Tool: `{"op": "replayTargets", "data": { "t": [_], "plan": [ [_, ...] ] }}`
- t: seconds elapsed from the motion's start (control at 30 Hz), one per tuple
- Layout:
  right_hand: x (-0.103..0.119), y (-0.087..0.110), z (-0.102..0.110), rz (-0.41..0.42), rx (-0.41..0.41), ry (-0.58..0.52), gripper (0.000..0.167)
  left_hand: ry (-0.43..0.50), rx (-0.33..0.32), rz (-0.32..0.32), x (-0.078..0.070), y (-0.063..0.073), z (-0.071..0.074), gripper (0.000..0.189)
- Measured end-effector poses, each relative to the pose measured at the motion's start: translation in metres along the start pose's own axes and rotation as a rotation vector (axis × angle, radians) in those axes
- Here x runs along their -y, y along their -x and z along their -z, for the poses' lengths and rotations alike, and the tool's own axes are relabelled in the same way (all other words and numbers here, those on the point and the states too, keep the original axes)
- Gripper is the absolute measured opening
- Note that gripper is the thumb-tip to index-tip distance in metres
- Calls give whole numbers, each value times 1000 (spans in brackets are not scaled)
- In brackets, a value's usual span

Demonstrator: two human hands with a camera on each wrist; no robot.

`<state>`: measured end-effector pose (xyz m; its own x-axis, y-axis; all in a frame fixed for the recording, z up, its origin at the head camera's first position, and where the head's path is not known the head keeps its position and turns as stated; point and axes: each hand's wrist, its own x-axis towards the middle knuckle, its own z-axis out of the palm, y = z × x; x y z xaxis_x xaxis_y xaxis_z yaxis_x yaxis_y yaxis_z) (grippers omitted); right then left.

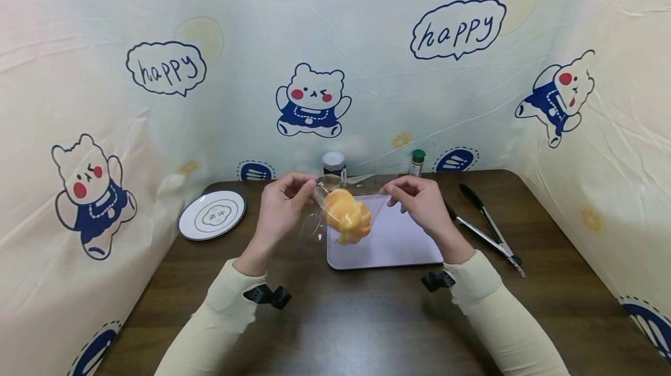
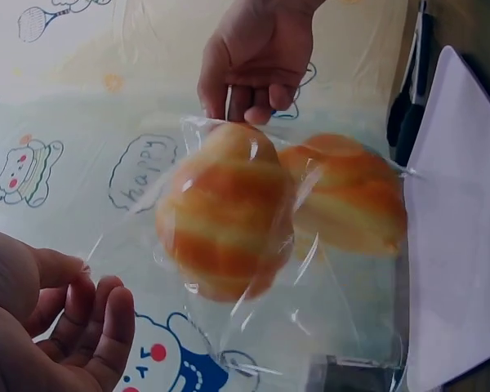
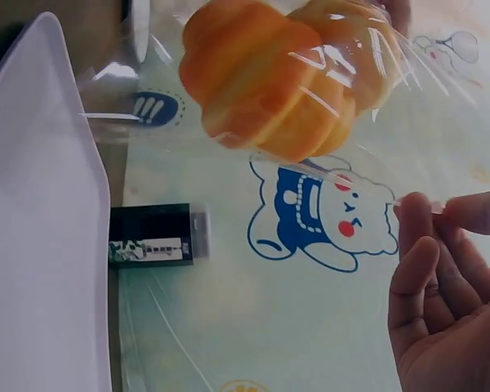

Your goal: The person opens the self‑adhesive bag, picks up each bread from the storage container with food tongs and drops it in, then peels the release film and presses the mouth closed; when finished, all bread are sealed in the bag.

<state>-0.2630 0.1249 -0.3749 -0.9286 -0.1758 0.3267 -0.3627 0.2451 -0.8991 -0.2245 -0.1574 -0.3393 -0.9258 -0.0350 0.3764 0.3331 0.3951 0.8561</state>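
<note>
A clear plastic bag point(image 1: 321, 213) with yellow-orange bread rolls point(image 1: 346, 216) in it hangs over the left part of a pale lilac board point(image 1: 398, 242). My left hand point(image 1: 280, 201) pinches one upper edge of the bag between thumb and forefinger. Opposite it, my right hand point(image 1: 419, 198) pinches the other upper edge the same way. Two rolls show through the film in the left wrist view, a rounded one point(image 2: 229, 216) in front of a ridged one point(image 2: 351, 196). The right wrist view shows the right fingertips point(image 3: 420, 208) on the film's edge.
To the left lies a white plate point(image 1: 212, 215) with a drawn face. Black-tipped metal tongs point(image 1: 487, 230) lie right of the board. Behind it stand a white-lidded jar point(image 1: 334, 162) and a green-capped bottle point(image 1: 417, 162). A printed cloth point(image 1: 314, 27) surrounds the table.
</note>
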Motion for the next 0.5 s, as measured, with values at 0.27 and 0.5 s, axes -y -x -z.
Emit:
{"op": "replayTargets", "data": {
  "t": [0.27, 0.5],
  "plan": [
    [0, 0, 8, 75, -14, -154, 24, -31, 24, 17, 0, -1, 1, 28],
    [2, 1, 12, 66, 34, -307, 20, 103, 82, 71, 1, -1, 0, 23]
  ]
}}
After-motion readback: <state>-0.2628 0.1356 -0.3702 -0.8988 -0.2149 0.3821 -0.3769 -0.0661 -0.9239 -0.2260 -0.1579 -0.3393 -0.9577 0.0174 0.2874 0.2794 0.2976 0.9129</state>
